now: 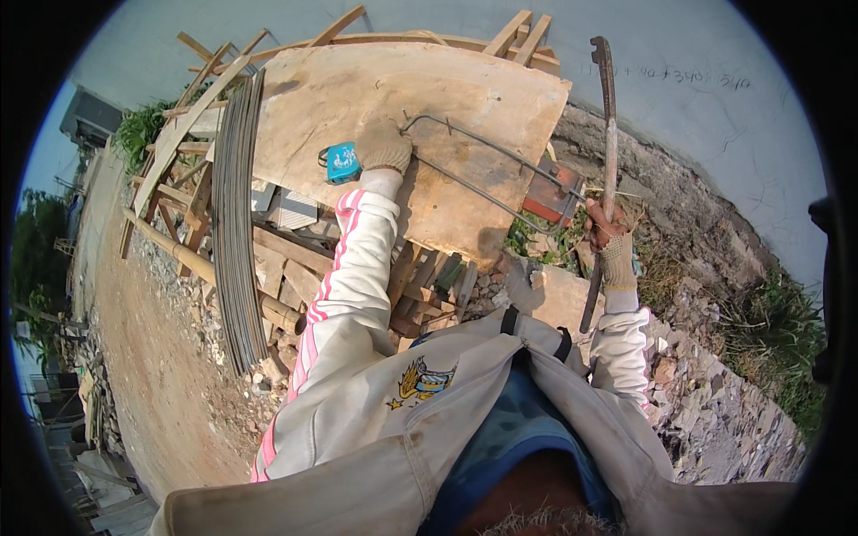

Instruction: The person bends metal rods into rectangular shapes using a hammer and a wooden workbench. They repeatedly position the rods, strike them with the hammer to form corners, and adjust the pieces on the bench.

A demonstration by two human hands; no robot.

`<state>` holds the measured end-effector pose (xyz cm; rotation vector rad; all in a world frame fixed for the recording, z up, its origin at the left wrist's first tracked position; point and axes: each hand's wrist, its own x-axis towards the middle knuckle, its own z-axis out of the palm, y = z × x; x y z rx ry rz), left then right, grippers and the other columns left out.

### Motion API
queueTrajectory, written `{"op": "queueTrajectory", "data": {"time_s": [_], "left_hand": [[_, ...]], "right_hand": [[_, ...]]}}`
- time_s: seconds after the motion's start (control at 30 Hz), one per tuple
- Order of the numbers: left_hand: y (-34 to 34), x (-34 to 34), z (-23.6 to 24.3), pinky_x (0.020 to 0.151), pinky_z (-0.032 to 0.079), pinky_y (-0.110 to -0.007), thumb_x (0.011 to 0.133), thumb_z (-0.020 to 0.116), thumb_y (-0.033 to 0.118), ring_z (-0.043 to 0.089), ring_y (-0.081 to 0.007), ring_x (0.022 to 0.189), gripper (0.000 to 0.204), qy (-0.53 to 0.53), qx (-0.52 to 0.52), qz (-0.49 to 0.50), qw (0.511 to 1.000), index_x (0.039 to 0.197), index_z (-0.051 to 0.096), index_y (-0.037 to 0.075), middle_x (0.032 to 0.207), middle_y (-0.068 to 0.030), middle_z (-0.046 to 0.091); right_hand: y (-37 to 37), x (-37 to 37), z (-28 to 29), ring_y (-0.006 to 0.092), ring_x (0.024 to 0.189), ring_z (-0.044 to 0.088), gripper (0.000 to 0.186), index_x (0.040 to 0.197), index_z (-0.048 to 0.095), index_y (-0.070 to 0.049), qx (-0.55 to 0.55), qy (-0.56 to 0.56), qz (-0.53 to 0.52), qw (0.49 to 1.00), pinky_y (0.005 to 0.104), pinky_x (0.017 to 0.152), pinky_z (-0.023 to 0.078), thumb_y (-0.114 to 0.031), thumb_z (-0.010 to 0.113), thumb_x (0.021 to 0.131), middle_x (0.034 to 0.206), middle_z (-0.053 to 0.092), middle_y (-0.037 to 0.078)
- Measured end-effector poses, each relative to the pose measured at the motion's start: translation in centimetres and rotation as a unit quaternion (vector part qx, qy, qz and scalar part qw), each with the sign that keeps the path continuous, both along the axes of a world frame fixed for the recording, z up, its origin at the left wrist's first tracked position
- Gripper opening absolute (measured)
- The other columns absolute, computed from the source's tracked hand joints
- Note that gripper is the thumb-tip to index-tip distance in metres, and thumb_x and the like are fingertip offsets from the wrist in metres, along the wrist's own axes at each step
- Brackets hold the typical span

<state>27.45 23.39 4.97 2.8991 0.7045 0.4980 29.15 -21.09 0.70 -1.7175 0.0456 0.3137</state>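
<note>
My left hand (382, 147), in a knitted glove, is closed at the left end of a bent steel rod (487, 143) shaped like a long rectangular loop. Its fingers are mostly hidden under the glove's back. Just left of that hand, a blue tape measure (341, 163) lies on a worn plywood board (313, 98). My right hand (608, 234), gloved with bare fingertips, wraps round a long rebar bending bar (610, 152). The bar stands nearly upright in view, its notched jaw at the top and its dark end below my wrist. The loop's right end reaches close to my right hand.
A reddish block (547, 195) sits at the board's right edge. Left of the board lies a bundle of long steel rods (234, 214), beside timber pieces (174, 170) and a bamboo pole (223, 281). Rubble (715, 393) borders a grey wall (715, 116) on the right.
</note>
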Motion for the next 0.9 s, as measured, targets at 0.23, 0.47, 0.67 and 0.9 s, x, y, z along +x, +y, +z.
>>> {"op": "queueTrajectory", "data": {"time_s": [0.23, 0.47, 0.67, 0.9], "left_hand": [[0.9, 1.8, -1.4, 0.088, 0.055, -0.048, 0.085, 0.066, 0.031, 0.068, -0.036, 0.105, 0.025, -0.024, -0.001, -0.021, 1.0, 0.097, 0.077, 0.012, 0.113, -0.016, 0.071], [-0.4, 2.6, -1.8, 0.094, 0.053, -0.047, 0.086, 0.065, 0.031, 0.066, -0.0363, 0.111, 0.034, -0.056, 0.056, -0.005, 0.997, 0.109, 0.073, 0.007, 0.116, -0.018, 0.07], [-0.9, 3.7, -1.5, 0.095, 0.053, -0.047, 0.087, 0.065, 0.032, 0.065, -0.037, 0.113, 0.034, -0.02, -0.01, 0.05, 0.998, 0.11, 0.074, 0.009, 0.118, -0.0191, 0.07], [-1.5, 4.1, -1.9, 0.095, 0.052, -0.046, 0.087, 0.064, 0.033, 0.065, -0.0347, 0.114, 0.031, -0.032, -0.031, 0.119, 0.992, 0.106, 0.076, 0.011, 0.115, -0.0157, 0.071]], "right_hand": [[0.7, -0.4, 0.6, 0.009, 0.039, 0.043, 0.032, 0.092, 0.058, -0.012, 0.012, 0.02, -0.013, 1.0, 0.0293, 0.036, 0.034, -0.04, 0.074, 0.094, 0.06, 0.055, -0.003], [1.1, -0.7, 1.3, 0.0092, 0.038, 0.041, 0.033, 0.087, 0.058, -0.013, 0.001, -0.001, 0.0, 1.0, 0.0291, 0.035, 0.033, -0.041, 0.073, 0.095, 0.058, 0.053, -0.003], [-0.9, -1.5, 3.1, 0.006, 0.039, 0.035, 0.033, 0.092, 0.059, -0.011, 0.013, -0.031, -0.023, 0.999, 0.0288, 0.037, 0.026, -0.042, 0.072, 0.096, 0.057, 0.041, -0.007], [-10.8, -3.4, 3.1, 0.0057, 0.051, 0.035, 0.038, 0.08, 0.05, -0.011, -0.124, -0.149, 0.0, 0.981, 0.0275, 0.047, 0.027, -0.039, 0.065, 0.101, 0.06, 0.039, -0.006]]}}
